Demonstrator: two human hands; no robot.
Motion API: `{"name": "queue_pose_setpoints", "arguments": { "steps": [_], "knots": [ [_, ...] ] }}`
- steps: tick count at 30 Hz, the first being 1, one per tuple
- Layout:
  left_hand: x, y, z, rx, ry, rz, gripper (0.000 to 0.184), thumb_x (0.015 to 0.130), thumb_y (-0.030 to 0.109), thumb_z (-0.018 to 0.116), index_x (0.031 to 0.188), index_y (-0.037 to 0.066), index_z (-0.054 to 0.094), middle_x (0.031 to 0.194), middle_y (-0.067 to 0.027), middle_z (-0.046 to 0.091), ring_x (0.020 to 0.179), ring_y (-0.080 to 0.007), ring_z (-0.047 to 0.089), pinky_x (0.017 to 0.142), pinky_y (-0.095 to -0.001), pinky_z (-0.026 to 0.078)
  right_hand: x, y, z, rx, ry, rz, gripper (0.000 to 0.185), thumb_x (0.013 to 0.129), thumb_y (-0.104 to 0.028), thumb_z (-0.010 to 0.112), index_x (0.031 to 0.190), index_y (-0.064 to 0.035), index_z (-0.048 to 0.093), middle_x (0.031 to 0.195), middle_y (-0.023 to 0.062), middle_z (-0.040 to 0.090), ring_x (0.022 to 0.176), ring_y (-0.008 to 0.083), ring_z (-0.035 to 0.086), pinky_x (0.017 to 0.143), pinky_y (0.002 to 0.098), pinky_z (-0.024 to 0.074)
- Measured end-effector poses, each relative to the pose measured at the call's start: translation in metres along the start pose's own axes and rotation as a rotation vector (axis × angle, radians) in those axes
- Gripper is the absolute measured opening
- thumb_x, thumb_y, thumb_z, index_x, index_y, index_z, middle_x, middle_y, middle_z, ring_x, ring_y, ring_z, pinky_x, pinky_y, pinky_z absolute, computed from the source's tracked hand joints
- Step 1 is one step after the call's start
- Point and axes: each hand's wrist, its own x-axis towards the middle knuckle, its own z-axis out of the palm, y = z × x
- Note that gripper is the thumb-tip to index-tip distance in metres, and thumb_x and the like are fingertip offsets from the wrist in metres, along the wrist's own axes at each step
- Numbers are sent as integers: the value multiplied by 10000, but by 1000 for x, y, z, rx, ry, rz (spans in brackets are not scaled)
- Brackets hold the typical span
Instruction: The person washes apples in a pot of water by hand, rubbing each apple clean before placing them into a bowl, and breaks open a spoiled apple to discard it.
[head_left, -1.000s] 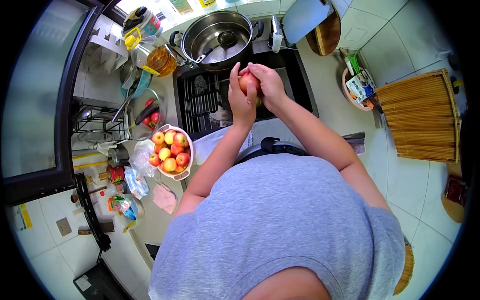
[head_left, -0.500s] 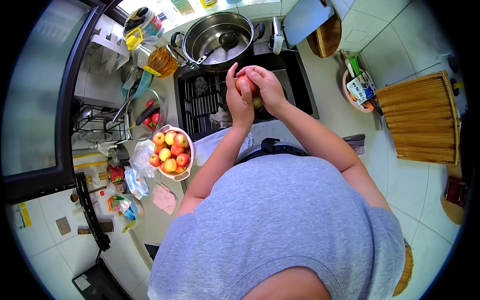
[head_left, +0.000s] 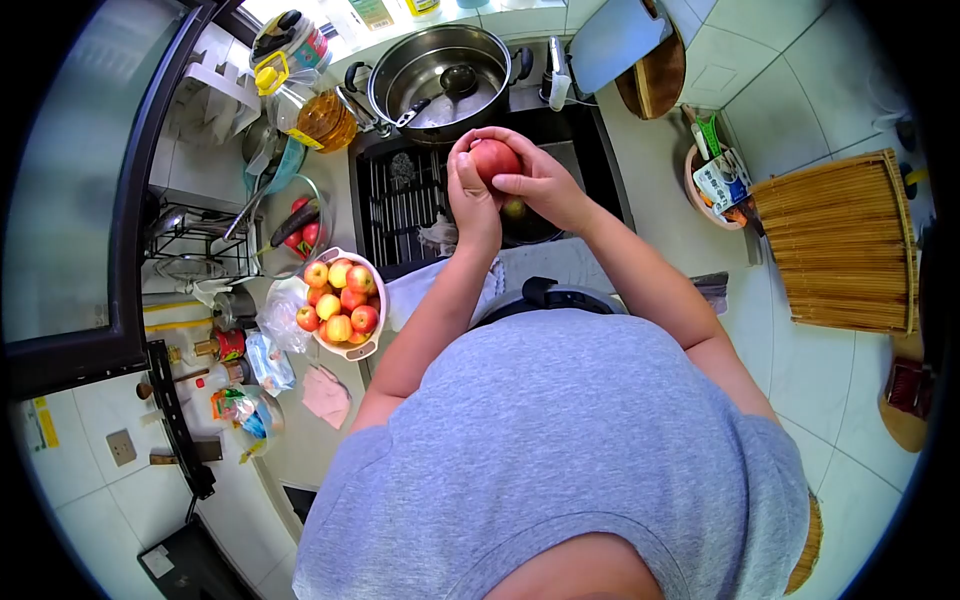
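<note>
Over the dark sink [head_left: 615, 185], a reddish apple [head_left: 495, 160] is cupped between both hands. My left hand [head_left: 472, 195] wraps its left side, and my right hand [head_left: 548, 180] curls over its top and right side, thumb across the lower front. Below them, a greenish-yellow round fruit [head_left: 514, 208] lies partly hidden in the sink. A black rack [head_left: 395, 205] fills the sink's left part. To the left, a white colander [head_left: 372, 345] holds several red and yellow apples [head_left: 338, 328].
Behind the sink stands a large steel pot [head_left: 438, 60] with a ladle inside. An oil bottle [head_left: 325, 120] and a glass bowl [head_left: 322, 190] with red produce and an eggplant are at the left. A small bin [head_left: 697, 185] and bamboo mat [head_left: 835, 240] are at the right.
The right hand has shifted on the apple, its thumb now lower across the front. More of the apple's red surface shows between the hands.
</note>
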Motion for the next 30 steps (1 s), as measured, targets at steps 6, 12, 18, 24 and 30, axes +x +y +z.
{"name": "queue_pose_setpoints", "arguments": {
  "steps": [6,12,18,24,30],
  "knots": [
    [-6,2,9,550,-48,289,529,993,474,569,1375,113,511,1165,-129,641,975,-210,647,844,-320,527,17,25,-2,-76,371,75,279,971,-297,605,1107,-57,642,984,47,632,854,124,592,760,253,502],
    [-5,-8,9,333,55,-74,417,999,455,552,1210,97,583,928,-64,644,663,-130,591,536,-274,478,26,47,-12,-60,317,87,343,1028,-354,492,964,-62,660,764,48,619,624,132,596,536,271,498],
    [11,1,7,-113,279,-399,497,992,585,373,968,117,539,694,-18,562,440,-135,490,349,-270,340,7,49,7,-589,202,-313,405,965,-294,621,1287,-83,496,1068,125,627,956,276,632,890,352,498],
    [11,-4,-5,-87,-2,-431,544,998,612,321,1002,132,578,741,-3,588,495,-120,526,376,-242,330,6,34,7,-591,390,-49,353,968,-348,612,1230,-116,563,978,131,670,909,286,674,819,346,526],
    [2,-15,7,370,100,23,533,979,536,570,1201,53,576,1007,-78,665,891,-176,636,780,-311,525,23,40,-9,-106,477,164,389,1041,-440,419,1131,-134,642,865,62,658,585,167,594,499,290,483]
  ]
}}
